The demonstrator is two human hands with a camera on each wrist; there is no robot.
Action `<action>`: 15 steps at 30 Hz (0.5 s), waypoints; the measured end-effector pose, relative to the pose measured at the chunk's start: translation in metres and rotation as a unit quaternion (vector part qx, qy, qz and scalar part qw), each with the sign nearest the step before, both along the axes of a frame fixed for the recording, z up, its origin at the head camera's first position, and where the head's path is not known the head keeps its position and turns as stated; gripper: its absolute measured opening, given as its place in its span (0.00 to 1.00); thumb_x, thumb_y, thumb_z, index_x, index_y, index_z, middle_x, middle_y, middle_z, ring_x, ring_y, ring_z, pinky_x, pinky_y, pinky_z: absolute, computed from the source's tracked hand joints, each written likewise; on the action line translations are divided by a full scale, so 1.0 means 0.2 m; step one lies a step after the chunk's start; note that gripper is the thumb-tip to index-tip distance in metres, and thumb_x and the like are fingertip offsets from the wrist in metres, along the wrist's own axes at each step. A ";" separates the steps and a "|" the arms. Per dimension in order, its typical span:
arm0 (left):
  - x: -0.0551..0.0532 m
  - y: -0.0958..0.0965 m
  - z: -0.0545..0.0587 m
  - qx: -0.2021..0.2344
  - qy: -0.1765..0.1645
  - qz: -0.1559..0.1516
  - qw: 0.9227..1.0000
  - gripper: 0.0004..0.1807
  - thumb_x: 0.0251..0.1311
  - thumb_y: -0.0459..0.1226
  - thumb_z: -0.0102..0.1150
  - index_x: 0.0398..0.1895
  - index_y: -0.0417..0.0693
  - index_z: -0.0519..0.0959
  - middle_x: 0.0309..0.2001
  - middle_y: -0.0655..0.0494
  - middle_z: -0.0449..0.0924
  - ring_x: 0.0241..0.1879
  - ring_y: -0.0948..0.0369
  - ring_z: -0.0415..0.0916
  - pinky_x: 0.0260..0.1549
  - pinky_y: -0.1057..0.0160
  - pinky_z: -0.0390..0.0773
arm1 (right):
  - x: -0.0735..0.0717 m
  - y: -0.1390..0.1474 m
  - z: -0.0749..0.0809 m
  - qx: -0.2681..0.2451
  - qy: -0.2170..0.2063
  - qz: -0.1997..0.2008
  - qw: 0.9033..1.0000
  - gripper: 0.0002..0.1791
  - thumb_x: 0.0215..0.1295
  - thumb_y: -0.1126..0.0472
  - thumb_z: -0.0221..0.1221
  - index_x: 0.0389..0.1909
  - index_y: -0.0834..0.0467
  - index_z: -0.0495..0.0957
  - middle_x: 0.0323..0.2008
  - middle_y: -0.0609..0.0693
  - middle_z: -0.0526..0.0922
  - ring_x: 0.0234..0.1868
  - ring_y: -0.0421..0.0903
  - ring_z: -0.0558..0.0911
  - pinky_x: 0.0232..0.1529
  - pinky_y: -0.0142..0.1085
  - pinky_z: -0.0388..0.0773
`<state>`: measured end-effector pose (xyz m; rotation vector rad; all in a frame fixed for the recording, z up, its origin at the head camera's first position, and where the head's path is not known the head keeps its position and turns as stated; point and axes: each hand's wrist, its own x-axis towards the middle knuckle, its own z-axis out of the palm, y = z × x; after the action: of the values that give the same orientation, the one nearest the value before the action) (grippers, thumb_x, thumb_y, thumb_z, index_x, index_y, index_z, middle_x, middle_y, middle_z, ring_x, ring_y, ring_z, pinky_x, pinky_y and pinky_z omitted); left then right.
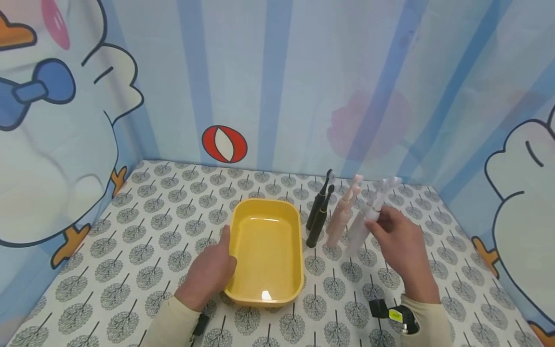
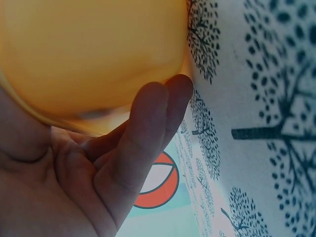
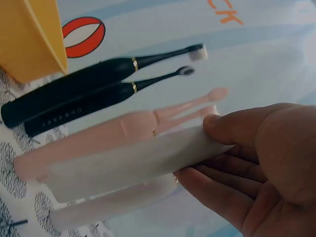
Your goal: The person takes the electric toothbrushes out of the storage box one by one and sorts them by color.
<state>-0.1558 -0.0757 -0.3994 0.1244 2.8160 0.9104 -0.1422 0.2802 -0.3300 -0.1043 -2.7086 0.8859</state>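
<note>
My left hand [image 1: 211, 272] grips the left side of a yellow rectangular tub [image 1: 264, 253], thumb at the rim. In the left wrist view, fingers [image 2: 148, 113] curl against the tub's outer wall. My right hand [image 1: 401, 241] pinches a white electric toothbrush [image 3: 133, 160] near its upper end, between thumb and fingers. Close beside it stands a second white toothbrush [image 3: 113, 207]. To their left are two pink electric toothbrushes [image 1: 339, 221], then two black ones [image 1: 318, 221]. All stand with their heads up. My right hand partly hides the held toothbrush's neck.
The table is covered by a cloth with a tree print [image 1: 125, 270]. Behind it hangs a blue striped curtain [image 1: 303, 86] with cartoon figures and a red-and-white ball. The tub stands just left of the black toothbrushes.
</note>
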 end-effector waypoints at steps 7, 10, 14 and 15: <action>0.00 0.00 -0.01 -0.010 -0.003 0.003 1.000 0.42 0.63 0.33 0.45 0.77 0.40 0.38 0.18 0.50 0.69 0.15 0.57 0.67 0.15 0.60 0.69 | -0.04 0.06 -0.10 0.003 -0.003 -0.021 1.000 0.25 0.70 0.49 0.56 0.59 0.62 0.73 0.46 0.60 0.82 0.47 0.59 0.80 0.44 0.57 0.74; 0.01 0.00 -0.01 -0.008 -0.006 0.004 1.000 0.42 0.63 0.33 0.45 0.77 0.40 0.38 0.18 0.50 0.69 0.15 0.57 0.67 0.15 0.60 0.69 | -0.07 0.07 -0.15 0.001 0.006 -0.012 1.000 0.22 0.70 0.52 0.57 0.58 0.62 0.74 0.45 0.60 0.82 0.47 0.60 0.80 0.45 0.57 0.74; 0.00 0.00 -0.01 -0.007 -0.006 0.006 1.000 0.42 0.63 0.33 0.44 0.78 0.41 0.37 0.18 0.50 0.69 0.15 0.57 0.67 0.15 0.60 0.69 | -0.09 0.07 -0.18 -0.002 0.010 0.002 1.000 0.21 0.70 0.56 0.57 0.59 0.63 0.73 0.47 0.62 0.82 0.49 0.62 0.80 0.47 0.58 0.74; 0.00 0.00 -0.01 -0.007 -0.006 0.007 1.000 0.42 0.63 0.33 0.44 0.78 0.42 0.37 0.18 0.50 0.69 0.15 0.57 0.67 0.15 0.60 0.69 | -0.10 0.07 -0.18 -0.001 0.008 0.003 1.000 0.22 0.70 0.56 0.57 0.59 0.63 0.72 0.47 0.63 0.81 0.49 0.62 0.80 0.47 0.58 0.74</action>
<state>-0.1564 -0.0755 -0.4010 0.0980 2.8155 0.8907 -0.1623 0.2951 -0.3662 -0.0888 -2.6943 0.8858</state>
